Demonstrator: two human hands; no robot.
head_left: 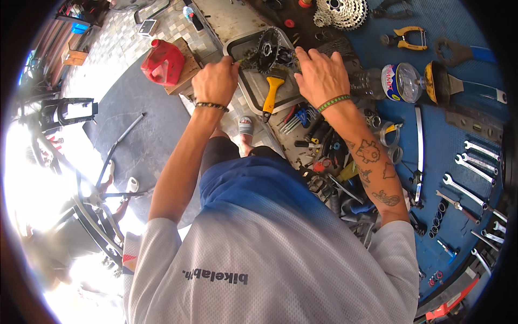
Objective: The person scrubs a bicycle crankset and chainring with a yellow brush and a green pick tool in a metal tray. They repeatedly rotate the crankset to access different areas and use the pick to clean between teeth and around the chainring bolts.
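Both my hands are stretched forward over a shallow metal tray. My left hand is closed at the tray's left edge, and what it grips is hidden by the fingers. On the tray's right side, my right hand is curled with the fingers bent; its grip is hidden too. Between them a dark toothed chainring stands on edge over the tray. Just below it lies a paintbrush with a yellow handle, bristles toward the chainring, handle end over the tray's near rim.
A red jug stands on a wooden block at left. On the right, a blue mat bears a cassette, yellow-handled pliers, a cut plastic bottle and several wrenches. Loose tools crowd the bench beside my legs.
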